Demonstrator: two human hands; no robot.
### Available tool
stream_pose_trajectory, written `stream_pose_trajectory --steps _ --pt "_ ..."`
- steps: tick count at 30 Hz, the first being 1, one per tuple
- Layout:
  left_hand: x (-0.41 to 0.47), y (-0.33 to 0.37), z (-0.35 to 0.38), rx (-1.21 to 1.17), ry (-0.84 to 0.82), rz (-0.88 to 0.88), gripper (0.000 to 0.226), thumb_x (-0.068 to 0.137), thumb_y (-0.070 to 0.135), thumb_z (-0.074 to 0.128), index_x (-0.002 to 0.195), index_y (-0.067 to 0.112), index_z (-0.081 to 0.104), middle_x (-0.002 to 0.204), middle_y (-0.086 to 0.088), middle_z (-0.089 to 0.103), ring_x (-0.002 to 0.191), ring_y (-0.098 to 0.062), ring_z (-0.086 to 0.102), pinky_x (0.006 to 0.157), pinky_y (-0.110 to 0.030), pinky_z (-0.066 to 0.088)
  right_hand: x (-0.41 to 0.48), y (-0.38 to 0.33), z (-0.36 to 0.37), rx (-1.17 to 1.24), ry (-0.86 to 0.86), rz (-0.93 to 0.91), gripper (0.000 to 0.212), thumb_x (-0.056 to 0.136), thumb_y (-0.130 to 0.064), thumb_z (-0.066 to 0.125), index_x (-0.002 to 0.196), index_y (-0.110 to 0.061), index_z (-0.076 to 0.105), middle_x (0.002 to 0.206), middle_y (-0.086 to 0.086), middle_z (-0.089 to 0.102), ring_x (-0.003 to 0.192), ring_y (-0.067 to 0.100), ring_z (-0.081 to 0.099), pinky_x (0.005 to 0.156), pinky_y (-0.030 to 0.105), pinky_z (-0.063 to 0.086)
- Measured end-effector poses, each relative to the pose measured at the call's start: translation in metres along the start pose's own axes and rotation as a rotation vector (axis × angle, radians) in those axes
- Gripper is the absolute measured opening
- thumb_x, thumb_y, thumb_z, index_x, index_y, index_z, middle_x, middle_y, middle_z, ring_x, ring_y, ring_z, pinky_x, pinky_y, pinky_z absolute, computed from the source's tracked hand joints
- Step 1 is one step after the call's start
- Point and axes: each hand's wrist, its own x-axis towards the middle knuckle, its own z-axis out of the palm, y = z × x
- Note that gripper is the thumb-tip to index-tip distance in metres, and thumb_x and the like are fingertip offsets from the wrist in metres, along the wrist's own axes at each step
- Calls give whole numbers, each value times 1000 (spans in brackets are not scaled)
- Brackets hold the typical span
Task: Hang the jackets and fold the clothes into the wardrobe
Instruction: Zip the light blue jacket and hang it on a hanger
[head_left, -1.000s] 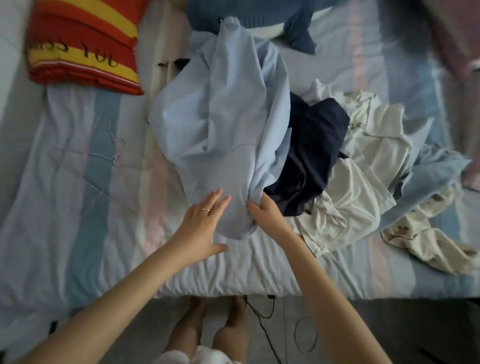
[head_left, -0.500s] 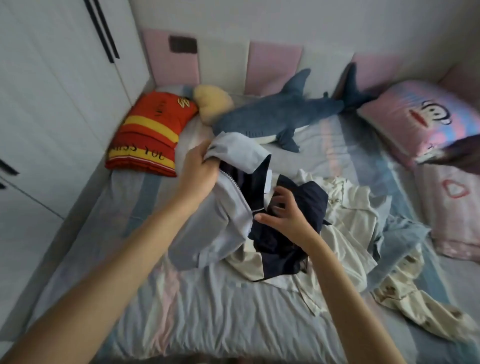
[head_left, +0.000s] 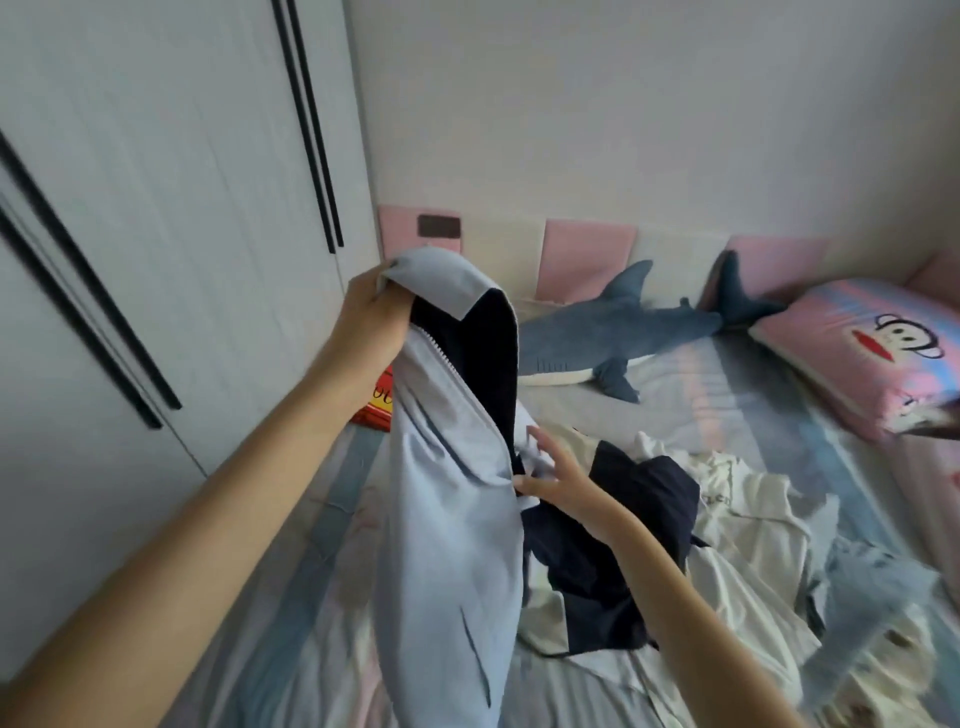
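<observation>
- While my left hand (head_left: 371, 317) is clenched round the collar of the pale blue zip-front jacket with the dark navy lining (head_left: 447, 519), the jacket hangs full length from that fist. It is lifted above the pastel striped bed sheet (head_left: 727, 405) and near the white wardrobe doors with black strip handles (head_left: 156, 208).
- My right hand (head_left: 558, 483) is lower down at the jacket's open front edge, thumb against the cloth and fingers spread. I cannot tell whether it pinches the edge or only touches it.
- I judge the task to be at an early stage. Both wardrobe doors in view are closed, I see no hanger, and nothing visible is hung or folded.
- This jacket is the one in hand. It needs a hanger and an open door before it counts as done.
- Left on the bed is a loose heap, none of it folded:
  - a crumpled dark navy garment (head_left: 644, 499);
  - cream-white shirts (head_left: 753, 519) beneath and beside it;
  - a faded blue piece (head_left: 872, 582) toward the right edge.
- At the head of the bed lie the grey-blue plush shark (head_left: 623, 332) and the pink monkey-print pillow (head_left: 857, 353), apart from the heap.
</observation>
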Motion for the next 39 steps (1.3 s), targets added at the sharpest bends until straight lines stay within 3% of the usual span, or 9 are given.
stream_pose_trajectory --steps 4,9,15,19,22,27,33,37,39 --pt "-18 7 -2 134 -66 55 28 96 -4 35 95 12 58 78 1 60 67 7 52 61 -8 39 22 18 41 -326 -37 -20 103 57 -73 69 144 -45 21 137 3 40 119 20 46 102 41 43" --pt "-36 -4 -20 99 -7 -72 26 98 8 40 112 5 61 94 2 61 85 -10 56 75 -21 45 -6 8 90 -205 55 -3 72 74 -25 81 122 -13 28 109 3 40 87 9 49 70 16 48" --pt "-56 0 -31 145 18 -42 24 96 4 39 101 12 61 90 -1 60 77 -8 55 70 -21 44 -5 -20 141 45 49 28 46 82 -44 70 114 -15 51 121 3 51 108 17 54 73 18 48" --pt "-59 0 -61 101 124 21 34 93 0 37 85 21 63 76 9 62 63 11 57 63 -7 42 -10 -28 115 92 -50 -38 14 91 -20 64 96 -7 63 97 10 68 79 14 66 69 23 56" --pt "-58 -11 -94 135 236 -50 24 92 6 37 77 17 53 68 -1 50 62 -11 48 56 -23 38 -16 -38 77 -71 -76 -120 23 90 -15 65 76 3 65 71 8 64 64 16 62 65 29 53" --pt "-61 -26 -121 140 321 -110 25 87 7 40 70 -4 54 63 -5 52 62 -11 47 58 -22 34 -4 -71 5 -56 442 -372 38 92 -10 60 55 -15 52 46 -12 48 45 -1 42 50 15 33" --pt "-74 -40 -84 210 197 -120 29 76 16 40 76 -4 61 75 -8 51 73 -14 45 62 -26 33 0 8 24 -579 61 50 40 100 -32 47 82 1 60 74 9 57 72 21 53 65 31 39" --pt "-73 -42 -94 252 175 -166 18 80 13 45 66 2 48 65 -7 37 62 -15 33 50 -27 21 -25 -32 1 -286 164 148 36 99 -36 47 82 -9 63 85 11 65 87 24 61 77 29 43" --pt "-66 -39 -98 133 338 -285 11 82 8 49 71 10 50 68 -9 39 64 -19 34 50 -27 21 -41 -73 -17 182 15 152 37 93 -43 55 101 -9 69 103 12 71 96 23 66 87 31 47"
